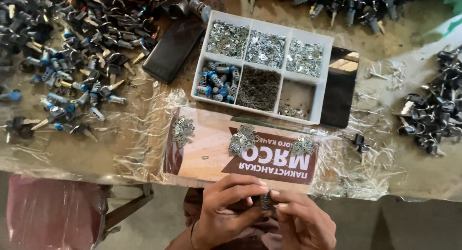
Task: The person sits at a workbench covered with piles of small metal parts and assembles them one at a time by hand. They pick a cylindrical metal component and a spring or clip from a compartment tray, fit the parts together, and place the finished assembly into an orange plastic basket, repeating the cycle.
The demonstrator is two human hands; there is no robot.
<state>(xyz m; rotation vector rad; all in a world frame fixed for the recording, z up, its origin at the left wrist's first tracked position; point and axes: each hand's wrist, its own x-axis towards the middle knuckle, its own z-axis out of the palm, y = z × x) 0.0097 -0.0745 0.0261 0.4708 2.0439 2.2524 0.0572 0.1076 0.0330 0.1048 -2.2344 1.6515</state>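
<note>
My left hand (226, 209) and my right hand (301, 218) meet below the table's front edge, fingertips pinched together on a small dark metal lock part (265, 200). Just beyond them lies a printed cardboard sheet (211, 153) under clear plastic, carrying three small heaps of shiny metal plates (242, 140). Behind it stands a white divided tray (326, 76) with metal plates, blue-capped lock cylinders (217, 81) and fine dark springs in separate compartments.
A spread of black-headed keys and blue-capped cylinders (72, 81) covers the left of the table; another heap of black keys (433, 115) lies at the right. A black phone (173, 50) and a dark tablet (340, 91) flank the tray. A maroon stool (48, 211) stands lower left.
</note>
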